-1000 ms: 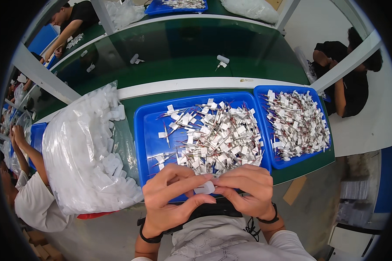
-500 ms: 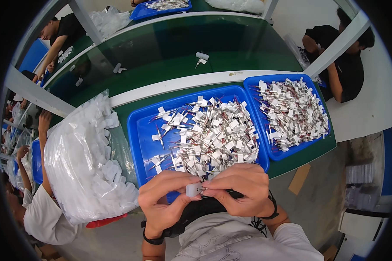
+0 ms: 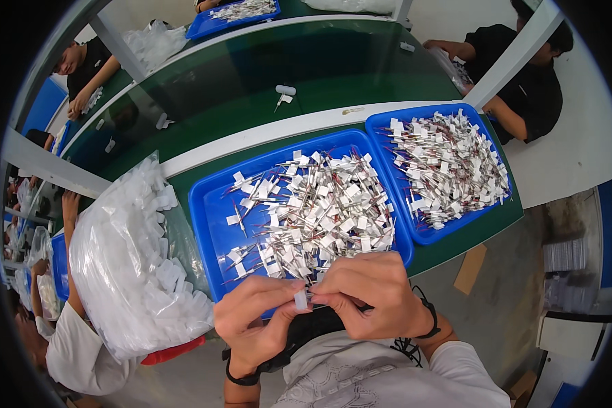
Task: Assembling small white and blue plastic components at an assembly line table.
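Note:
My left hand (image 3: 257, 318) pinches a small translucent white plastic cap (image 3: 300, 300) between thumb and fingertips. My right hand (image 3: 368, 294) meets it from the other side, its fingers pinching a thin metal part (image 3: 310, 294) at the cap's end; the fingertips hide most of this part. Both hands are just in front of the near edge of a blue tray (image 3: 211, 221). In that tray lies a heap of slim metal parts with red wires and white tags (image 3: 326, 211).
A second blue tray (image 3: 425, 239) with similar tagged parts stands at the right. To the left lies a clear plastic bag (image 3: 126, 251) of white caps. Beyond a white rail (image 3: 251, 139) runs a green belt (image 3: 251, 75) carrying several loose pieces. Other people work around it.
My hands stay together, and the cap has turned slightly between them. Pieces on the belt have shifted left, and another white piece shows at its far right. The view has moved a little.

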Demonstrator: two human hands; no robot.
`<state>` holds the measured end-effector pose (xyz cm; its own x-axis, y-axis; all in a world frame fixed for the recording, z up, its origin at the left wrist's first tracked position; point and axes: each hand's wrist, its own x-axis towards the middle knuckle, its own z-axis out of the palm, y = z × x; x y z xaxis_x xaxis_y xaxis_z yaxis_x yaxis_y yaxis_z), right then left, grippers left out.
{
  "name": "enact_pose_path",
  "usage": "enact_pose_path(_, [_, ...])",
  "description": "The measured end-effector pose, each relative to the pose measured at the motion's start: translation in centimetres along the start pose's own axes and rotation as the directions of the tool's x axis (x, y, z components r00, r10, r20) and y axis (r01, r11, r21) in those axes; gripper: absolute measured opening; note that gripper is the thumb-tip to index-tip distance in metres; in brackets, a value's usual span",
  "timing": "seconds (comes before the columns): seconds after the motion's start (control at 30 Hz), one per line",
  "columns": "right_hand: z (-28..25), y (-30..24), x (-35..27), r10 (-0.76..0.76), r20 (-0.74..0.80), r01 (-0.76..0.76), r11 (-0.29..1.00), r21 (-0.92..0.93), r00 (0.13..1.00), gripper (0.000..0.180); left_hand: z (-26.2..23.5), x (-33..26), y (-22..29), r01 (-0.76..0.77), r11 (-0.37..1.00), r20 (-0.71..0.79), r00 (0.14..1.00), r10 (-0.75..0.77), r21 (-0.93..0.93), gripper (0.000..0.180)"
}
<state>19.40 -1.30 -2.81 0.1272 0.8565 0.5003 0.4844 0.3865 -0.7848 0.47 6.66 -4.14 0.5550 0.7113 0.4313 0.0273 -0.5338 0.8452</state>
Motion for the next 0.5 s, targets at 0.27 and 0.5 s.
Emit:
enact_pose_path(0.27, [-1.0,0.2,-0.4,0.130,0.158,-0.120,0.990,-0.075,0.979,0.012,0.3,0.8,0.6,0.159,0.987,0.088,0.984,-0.156,-0.020,0.024])
enact_pose_path(0.5, [-4.0,1.7,-1.5,0.308,-0.118,-0.315,0.948,-0.043,0.944,0.036,-3.4,7.3,-0.6,0.232,0.935,-0.421,0.901,-0.103,0.268,0.036])
